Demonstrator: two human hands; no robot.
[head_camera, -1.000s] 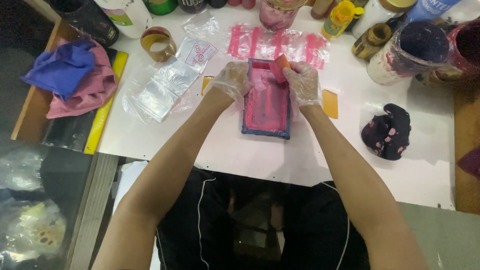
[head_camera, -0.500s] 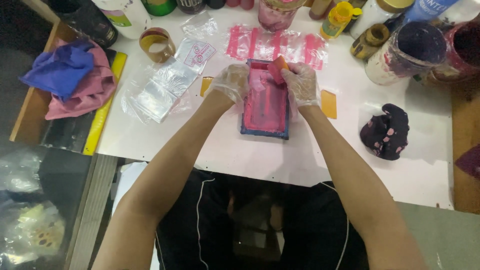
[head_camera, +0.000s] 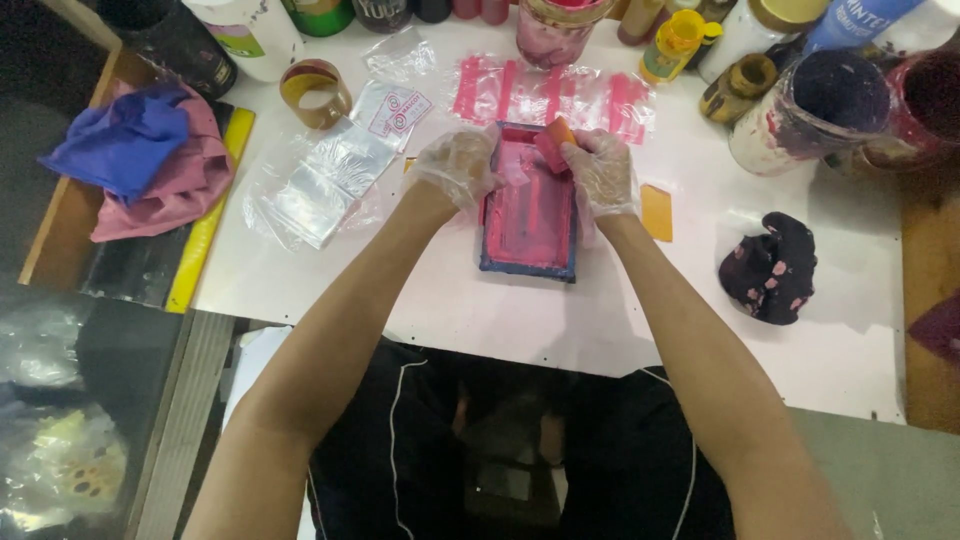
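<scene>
Two gloved hands work one pink-inked frame (head_camera: 528, 205): left hand (head_camera: 458, 165) grips its edge, right hand (head_camera: 600, 172) holds one orange squeegee (head_camera: 553, 140)

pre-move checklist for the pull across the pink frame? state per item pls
1. Left hand steadies the frame at its upper left edge: ok.
2. Right hand grips the orange scraper at the frame's top end: ok.
3. Both hands gloved: ok.
4. Frame lies flat on the white table: ok.
5. Pink ink covers the frame's inside: ok; whether enough sits ahead of the scraper: cannot tell.
6. A bag in place under the frame: cannot tell, hidden.
</scene>
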